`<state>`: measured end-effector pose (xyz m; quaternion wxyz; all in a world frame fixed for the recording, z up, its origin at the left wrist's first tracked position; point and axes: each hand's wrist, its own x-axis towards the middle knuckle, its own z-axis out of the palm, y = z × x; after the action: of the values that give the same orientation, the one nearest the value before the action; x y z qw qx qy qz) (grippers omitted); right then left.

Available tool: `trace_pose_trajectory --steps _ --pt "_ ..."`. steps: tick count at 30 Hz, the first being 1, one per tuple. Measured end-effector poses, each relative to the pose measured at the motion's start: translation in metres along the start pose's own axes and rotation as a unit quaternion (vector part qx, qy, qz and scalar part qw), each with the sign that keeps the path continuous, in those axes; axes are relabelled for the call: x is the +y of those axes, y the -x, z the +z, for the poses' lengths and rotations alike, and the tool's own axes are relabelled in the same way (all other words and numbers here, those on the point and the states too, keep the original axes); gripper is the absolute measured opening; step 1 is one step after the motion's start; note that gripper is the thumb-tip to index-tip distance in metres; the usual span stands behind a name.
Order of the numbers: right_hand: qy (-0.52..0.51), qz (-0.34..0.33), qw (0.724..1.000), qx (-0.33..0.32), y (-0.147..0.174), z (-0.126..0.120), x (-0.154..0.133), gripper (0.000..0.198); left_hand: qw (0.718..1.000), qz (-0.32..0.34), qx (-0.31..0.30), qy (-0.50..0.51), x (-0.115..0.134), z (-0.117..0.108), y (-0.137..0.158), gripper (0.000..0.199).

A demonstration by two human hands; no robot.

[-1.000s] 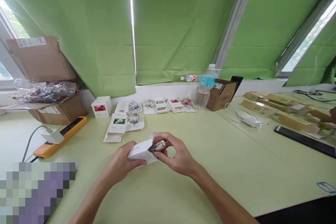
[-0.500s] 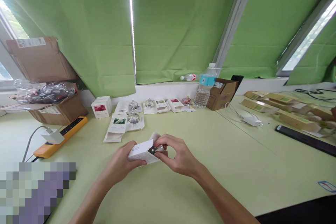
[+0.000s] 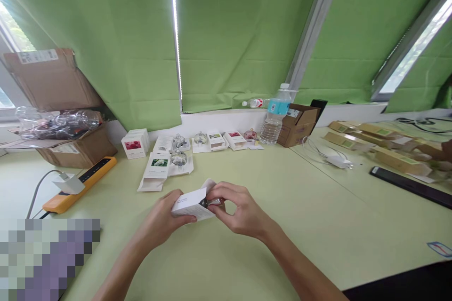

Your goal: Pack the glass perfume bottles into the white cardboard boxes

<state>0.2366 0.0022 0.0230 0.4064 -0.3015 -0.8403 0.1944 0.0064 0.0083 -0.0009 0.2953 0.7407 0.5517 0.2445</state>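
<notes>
My left hand (image 3: 167, 216) is closed around a small white cardboard box (image 3: 192, 204), held tilted just above the table. The box's open end faces right, with a flap raised at the top. Between the thumb and fingers of my right hand (image 3: 240, 209) is a small shiny glass bottle (image 3: 214, 202), partly inside that open end. Fingers and carton hide most of its shape. Beyond my hands, round clear glass bottles (image 3: 179, 157) rest on and beside opened white boxes (image 3: 157, 169), some printed with flower pictures.
At the back left stand stacked white boxes (image 3: 134, 145), a carton of plastic bottles (image 3: 77, 146) and an orange power strip (image 3: 83, 186). A large water bottle (image 3: 273, 124) and a brown box (image 3: 298, 127) stand behind. Gold boxes (image 3: 399, 160) lie right, near another person's hand.
Less of the glass bottle shows outside the box now; it sits slightly deeper in the open end. My left hand keeps its hold, and the view has shifted slightly.
</notes>
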Motion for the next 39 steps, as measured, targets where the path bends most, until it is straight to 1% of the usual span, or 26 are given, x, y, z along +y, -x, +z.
trace_pose_trajectory --steps 8,14,17,24,35,39 --pt "0.012 -0.005 1.0 -0.016 0.0018 0.0022 -0.0002 0.016 1.0 0.008 0.006 -0.008 -0.0005 0.001 -0.001 0.03" --pt "0.017 -0.017 1.0 -0.01 0.0009 0.0016 0.0002 0.017 1.0 0.009 0.007 -0.011 0.0003 0.0003 -0.0006 0.03" --pt "0.016 -0.014 1.0 -0.01 0.0002 0.0022 0.0004 0.019 1.0 0.009 0.005 -0.01 0.0003 0.0005 -0.0007 0.03" --pt "0.011 -0.004 0.999 -0.03 0.0 0.0018 -0.0025 0.022 1.0 0.009 0.007 -0.013 -0.0021 0.0013 -0.001 0.031" --pt "0.034 -0.008 0.999 -0.03 0.0012 0.0031 0.0011 0.017 1.0 0.016 0.013 -0.019 -0.0006 0.001 -0.0002 0.032" --pt "0.046 -0.017 0.998 -0.03 0.003 0.0041 0.0029 0.018 1.0 0.013 0.012 -0.019 0.0003 0.0002 -0.0003 0.032"
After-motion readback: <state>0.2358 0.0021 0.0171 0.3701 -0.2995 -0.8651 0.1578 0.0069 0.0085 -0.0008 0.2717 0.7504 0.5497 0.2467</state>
